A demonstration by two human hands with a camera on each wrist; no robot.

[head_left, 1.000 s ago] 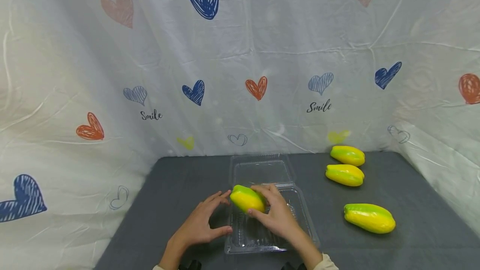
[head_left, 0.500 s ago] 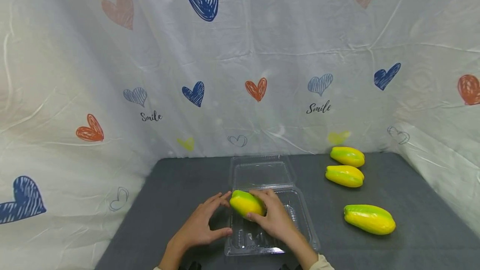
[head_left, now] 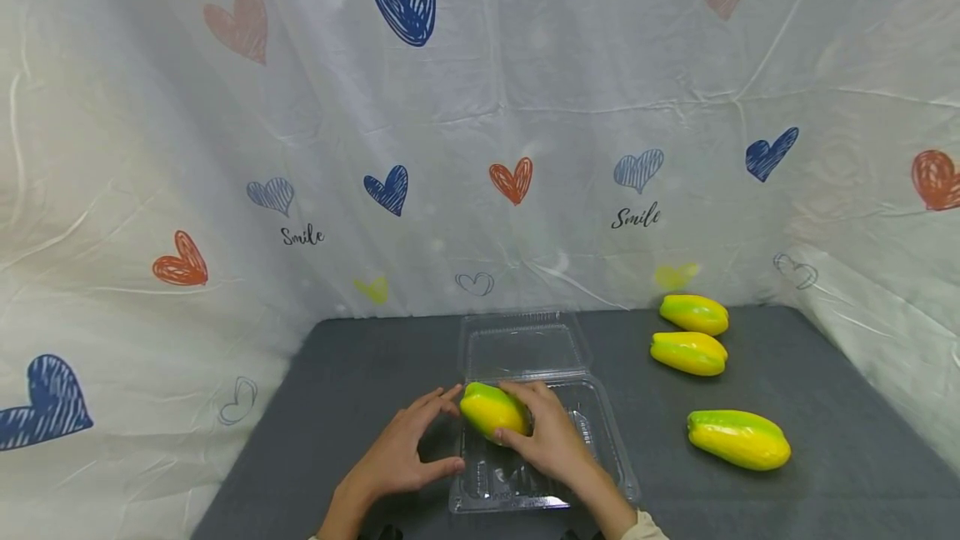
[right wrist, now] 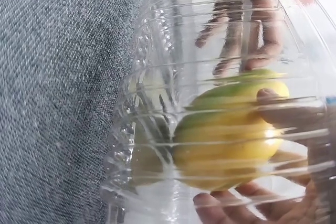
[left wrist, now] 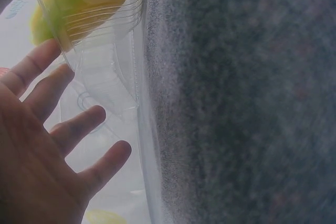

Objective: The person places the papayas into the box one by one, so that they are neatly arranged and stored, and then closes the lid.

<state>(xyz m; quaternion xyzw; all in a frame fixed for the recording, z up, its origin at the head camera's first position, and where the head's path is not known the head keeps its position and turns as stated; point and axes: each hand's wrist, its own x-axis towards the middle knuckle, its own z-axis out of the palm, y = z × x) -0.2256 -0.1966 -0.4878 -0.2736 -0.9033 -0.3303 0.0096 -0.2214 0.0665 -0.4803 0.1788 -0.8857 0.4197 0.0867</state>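
The right hand (head_left: 551, 438) is gripping the fruit (head_left: 492, 409) over the open tray (head_left: 600, 427), while the left hand (head_left: 401, 452), fingers spread and holding nothing, is resting beside it as if steadying.

Yellow-green papaya (head_left: 491, 410) lying sideways in open clear clamshell box (head_left: 592, 432) (left end).

Staged tabletop (heart-print sheet (head_left: 525, 107) backdrop)

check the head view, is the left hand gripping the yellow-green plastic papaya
No, the left hand lies open beside the clear plastic clamshell box, while the right hand holds the yellow-green plastic papaya.
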